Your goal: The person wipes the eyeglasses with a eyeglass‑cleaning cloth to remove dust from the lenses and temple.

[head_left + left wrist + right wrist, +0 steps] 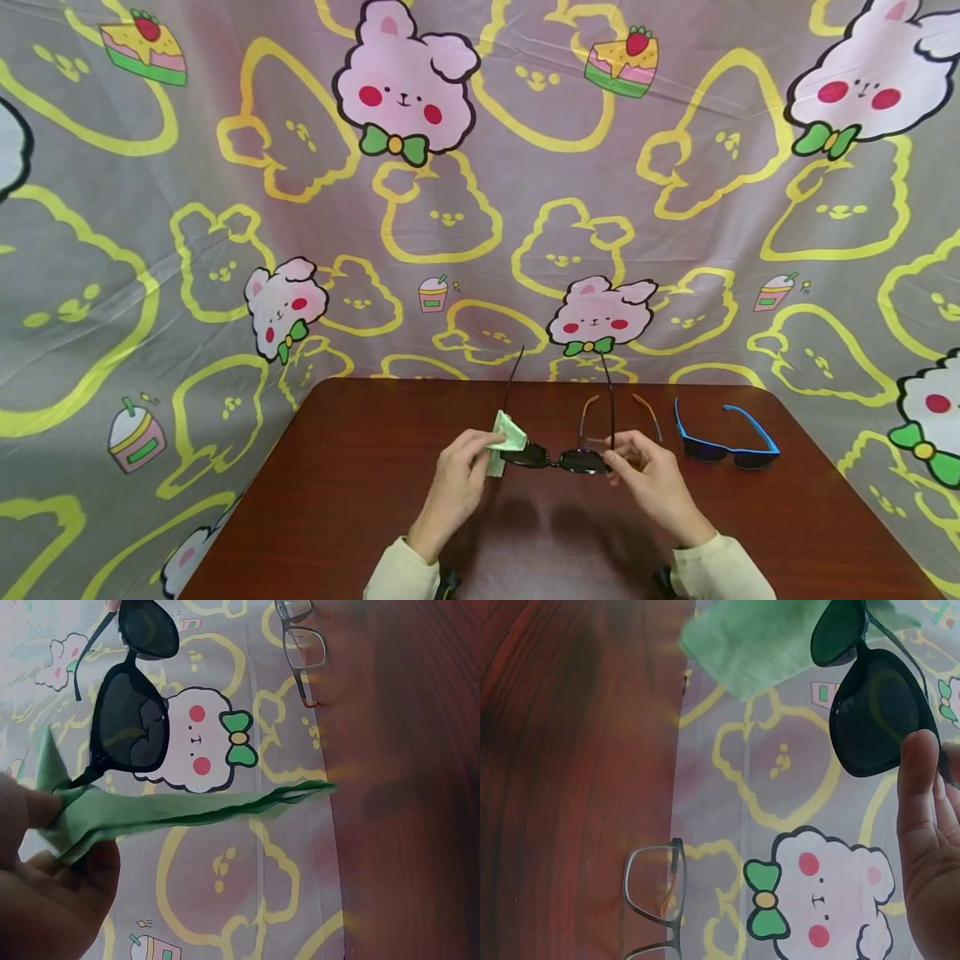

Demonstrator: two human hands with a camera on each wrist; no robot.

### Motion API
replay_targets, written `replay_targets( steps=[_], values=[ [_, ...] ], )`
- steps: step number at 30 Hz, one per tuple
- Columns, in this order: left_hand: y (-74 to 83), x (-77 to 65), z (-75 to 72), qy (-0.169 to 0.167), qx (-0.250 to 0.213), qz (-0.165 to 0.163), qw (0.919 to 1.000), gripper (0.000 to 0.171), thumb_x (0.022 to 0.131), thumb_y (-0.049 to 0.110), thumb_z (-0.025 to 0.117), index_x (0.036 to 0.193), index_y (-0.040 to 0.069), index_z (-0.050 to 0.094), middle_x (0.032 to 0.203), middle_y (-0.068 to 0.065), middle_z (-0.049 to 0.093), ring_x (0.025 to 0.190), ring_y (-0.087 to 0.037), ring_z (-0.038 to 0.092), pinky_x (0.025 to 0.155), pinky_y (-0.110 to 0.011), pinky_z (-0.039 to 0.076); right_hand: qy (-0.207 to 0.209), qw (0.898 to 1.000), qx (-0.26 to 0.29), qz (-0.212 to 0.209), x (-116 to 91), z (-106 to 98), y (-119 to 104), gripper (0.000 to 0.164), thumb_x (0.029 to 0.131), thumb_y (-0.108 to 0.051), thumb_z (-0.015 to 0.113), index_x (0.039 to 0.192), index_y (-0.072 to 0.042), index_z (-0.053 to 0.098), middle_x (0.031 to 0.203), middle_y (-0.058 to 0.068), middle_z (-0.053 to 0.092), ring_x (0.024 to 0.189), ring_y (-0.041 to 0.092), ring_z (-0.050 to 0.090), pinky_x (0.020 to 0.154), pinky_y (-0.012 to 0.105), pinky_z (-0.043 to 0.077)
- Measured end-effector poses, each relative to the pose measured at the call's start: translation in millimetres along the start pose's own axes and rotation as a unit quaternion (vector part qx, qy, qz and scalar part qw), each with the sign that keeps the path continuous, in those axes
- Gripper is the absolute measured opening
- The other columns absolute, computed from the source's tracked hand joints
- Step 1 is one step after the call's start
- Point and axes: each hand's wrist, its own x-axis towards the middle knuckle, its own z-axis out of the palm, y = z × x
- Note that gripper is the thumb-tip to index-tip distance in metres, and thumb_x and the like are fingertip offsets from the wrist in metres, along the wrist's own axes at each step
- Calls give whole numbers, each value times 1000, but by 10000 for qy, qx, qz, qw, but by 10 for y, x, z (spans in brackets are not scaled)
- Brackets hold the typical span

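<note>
Black sunglasses (583, 461) are held up above the table, their dark lenses toward me and the temples reaching away. My left hand (459, 468) pinches a light green cloth (512, 432) around the left end of the frame. In the left wrist view the cloth (150, 814) hangs in a long fold beside the lens (131, 720). My right hand (654, 479) grips the right end of the frame by the hinge, thumb toward me. The right wrist view shows those fingers (922, 780) at the edge of a lens (877, 712).
Blue-framed sunglasses (727, 452) lie on the brown table (360, 492) at the right. Clear glasses with brown temple tips (590, 404) rest behind my right hand, partly hidden. A patterned cloth backdrop (450, 192) rises behind the table and along both sides.
</note>
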Motion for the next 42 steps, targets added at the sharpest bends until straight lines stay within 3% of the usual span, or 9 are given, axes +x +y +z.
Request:
replay_targets(
  steps=[2, 4, 8, 11, 18, 26, 32, 40, 42],
  values=[
    [6, 12, -17, 170, 42, -187, 9997, 27, 84, -10, 60, 102, 8, 70, 94, 0, 66, 83, -10, 62, 67, -26, 50, 0, 10000, -85, -34, -5, -12, -55, 11, 89, 3, 61, 100, 1, 61, 76, 16, 64, 58, 23, 62, 54, 30, 52],
    [18, 22, -38, 309, 57, -615, 9976, 24, 86, -6, 61, 103, 8, 70, 96, 0, 68, 84, -11, 62, 68, -27, 50, 4, 9999, -140, -68, -6, -18, -52, 11, 88, 3, 61, 99, 1, 61, 76, 15, 64, 57, 22, 62, 54, 29, 52],
    [44, 20, -73, 527, 145, -1648, 9848, 19, 86, 5, 66, 102, 13, 71, 92, 1, 70, 67, -6, 58, 59, -25, 48, -90, 9998, -147, -93, 4, -11, 110, 12, 88, 2, 62, 101, 0, 61, 76, 11, 64, 56, 18, 61, 54, 32, 53],
    [46, 19, -83, 703, 221, -2045, 9761, 15, 85, 9, 68, 98, 15, 72, 85, 2, 70, 59, -5, 53, 55, -24, 46, -147, 9998, -62, -91, 11, -4, 252, 14, 88, -1, 63, 102, -1, 61, 76, 8, 65, 56, 16, 61, 54, 34, 53],
    [45, 37, -101, 817, 258, -2465, 9653, 8, 84, 13, 68, 90, 18, 71, 73, 9, 66, 58, -6, 54, 56, -25, 45, -199, 9992, 216, -265, 3, -12, 316, 14, 89, -5, 64, 102, -1, 61, 77, 6, 65, 57, 18, 62, 54, 35, 53],
    [42, 49, -99, 405, -230, -3008, 9525, 6, 90, 14, 61, 95, 13, 65, 69, 4, 61, 44, -4, 37, 47, -24, 37, -223, 9992, 191, -272, -32, -24, 76, 12, 88, 4, 61, 100, 3, 60, 76, 15, 63, 56, 20, 61, 53, 32, 52],
    [75, 55, -71, 147, -1100, -2976, 9482, 12, 92, 13, 60, 100, 4, 63, 82, -5, 68, 61, -7, 52, 56, -23, 43, -340, 9978, 491, -270, -8, -1, 305, 15, 88, 2, 62, 103, 3, 59, 79, 16, 64, 59, 18, 63, 53, 34, 53],
    [88, 76, -87, -384, -2073, -3021, 9297, 18, 94, 6, 55, 107, -6, 62, 82, -13, 63, 64, -9, 50, 58, -22, 42, -354, 9971, 631, -224, -16, -6, 306, 15, 89, -2, 63, 103, 2, 60, 79, 12, 65, 60, 22, 64, 53, 35, 53],
    [91, 79, -96, -488, -2248, -3017, 9252, 22, 97, 7, 51, 109, -7, 61, 91, -15, 63, 74, -10, 53, 66, -22, 44, -318, 9978, 569, -154, -15, -7, 293, 15, 89, -2, 63, 103, 2, 60, 79, 12, 65, 59, 20, 63, 53, 36, 53]
  ],
)
